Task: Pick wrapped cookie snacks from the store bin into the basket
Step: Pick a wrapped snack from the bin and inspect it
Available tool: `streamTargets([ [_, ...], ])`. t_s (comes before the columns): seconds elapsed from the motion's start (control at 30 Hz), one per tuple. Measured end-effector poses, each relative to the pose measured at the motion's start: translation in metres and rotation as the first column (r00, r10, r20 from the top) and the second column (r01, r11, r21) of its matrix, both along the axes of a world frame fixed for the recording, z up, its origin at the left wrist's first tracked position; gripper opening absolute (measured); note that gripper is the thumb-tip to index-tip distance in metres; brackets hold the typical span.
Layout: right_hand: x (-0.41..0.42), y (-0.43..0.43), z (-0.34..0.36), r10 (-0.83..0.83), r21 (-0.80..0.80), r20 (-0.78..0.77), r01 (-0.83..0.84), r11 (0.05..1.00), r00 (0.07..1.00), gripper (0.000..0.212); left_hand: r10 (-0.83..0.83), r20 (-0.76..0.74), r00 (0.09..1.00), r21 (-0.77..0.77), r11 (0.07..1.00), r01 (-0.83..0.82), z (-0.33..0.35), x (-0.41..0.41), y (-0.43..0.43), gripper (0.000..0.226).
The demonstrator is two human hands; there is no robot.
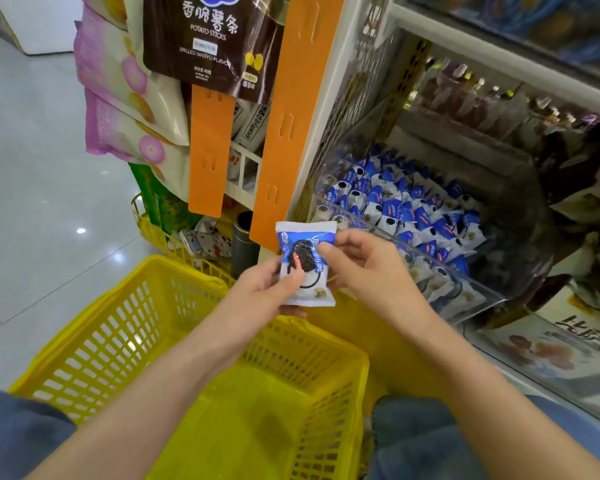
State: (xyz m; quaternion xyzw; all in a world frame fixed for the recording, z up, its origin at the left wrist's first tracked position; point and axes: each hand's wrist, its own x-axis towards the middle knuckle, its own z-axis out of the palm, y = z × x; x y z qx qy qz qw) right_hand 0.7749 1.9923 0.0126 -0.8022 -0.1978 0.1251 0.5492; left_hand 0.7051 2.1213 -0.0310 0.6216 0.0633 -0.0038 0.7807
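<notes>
Store aisle, shelving at right: we hold one blue-and-white wrapped cookie snack (305,268) facing us over the far rim of the yellow plastic lattice basket (125,327). Left hand (260,292) pinches its lower left edge and right hand (368,271) fingers (326,251) clamp its right edge, probably for inspection. The clear-fronted store bin (471,296) lies right.

Both hands hold one wrapped cookie snack (305,263) upright above the far rim of the yellow basket (194,341): the left hand (262,292) pinches its lower left edge, the right hand (364,265) its right side. Just right, a clear-fronted bin (440,258) holds many blue-and-white packets, and orange strips (291,123) hang behind
</notes>
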Motion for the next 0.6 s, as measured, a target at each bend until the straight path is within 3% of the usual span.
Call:
streamTargets([
  [0.1,0.02,-0.019,0.023,-0.072,-0.024,0.172,0.077,0.997,0.982,0.007,0.031,0.003,1.0,-0.029,0.999,-0.031,0.001,0.003,-0.002,0.023],
  [0.2,0.052,-0.044,0.048,-0.256,-0.077,0.322,0.294,0.953,0.912,0.008,0.052,0.01,0.999,-0.017,0.998,-0.052,0.0,0.007,-0.006,0.022],
  [0.27,0.07,-0.055,0.049,-0.291,-0.223,0.378,0.391,0.893,0.879,0.01,0.05,0.01,0.999,0.008,0.999,-0.05,0.0,0.008,-0.008,0.023],
  [0.43,0.089,-0.066,0.025,-0.056,-0.605,0.337,0.261,0.752,0.94,0.022,0.064,-0.01,0.998,0.042,0.997,-0.063,0.001,0.013,-0.012,0.028],
  [0.6,0.093,-0.071,0.027,0.091,-0.749,0.287,0.164,0.642,0.954,0.025,0.063,-0.035,0.997,0.073,0.996,-0.06,0.001,0.016,-0.016,0.031],
])
